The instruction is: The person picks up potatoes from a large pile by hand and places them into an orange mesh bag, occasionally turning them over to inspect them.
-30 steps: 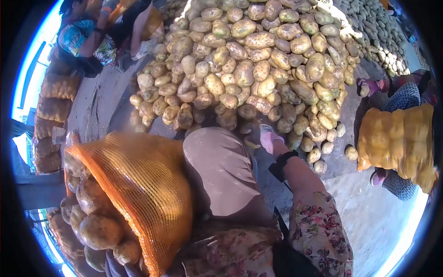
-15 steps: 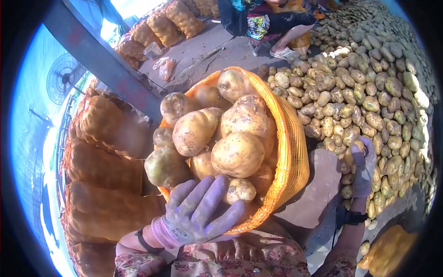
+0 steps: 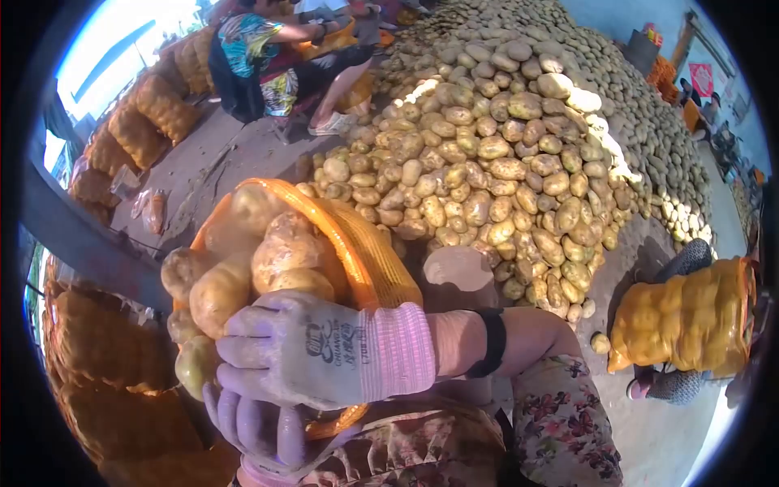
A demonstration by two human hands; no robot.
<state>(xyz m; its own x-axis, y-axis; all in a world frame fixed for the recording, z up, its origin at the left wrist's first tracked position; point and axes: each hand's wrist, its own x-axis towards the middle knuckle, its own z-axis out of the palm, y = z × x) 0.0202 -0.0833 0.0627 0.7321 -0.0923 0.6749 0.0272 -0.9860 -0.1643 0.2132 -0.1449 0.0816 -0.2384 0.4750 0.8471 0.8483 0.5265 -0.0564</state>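
Observation:
An orange mesh sack (image 3: 377,252) full of large potatoes (image 3: 288,247) stands open in front of me. My right hand (image 3: 296,353), in a grey and purple glove, reaches across the sack's near side. Its fingers lie close together and curl downward against the potatoes; whatever is under the palm is hidden. Just below it, my left hand (image 3: 260,430) in a matching glove is partly covered by the right one. The left fingers are apart at the sack's near rim, beside a greenish potato (image 3: 196,367).
A large potato heap (image 3: 503,170) spreads beyond the sack. Filled mesh sacks (image 3: 114,373) line the left, with another filled sack (image 3: 682,316) at the right. A seated person (image 3: 284,73) works at the back. A metal post (image 3: 89,231) slants at the left.
My right hand has come from the heap at the right to the sack, over my left hand. The view has swung right, so the sack sits further left.

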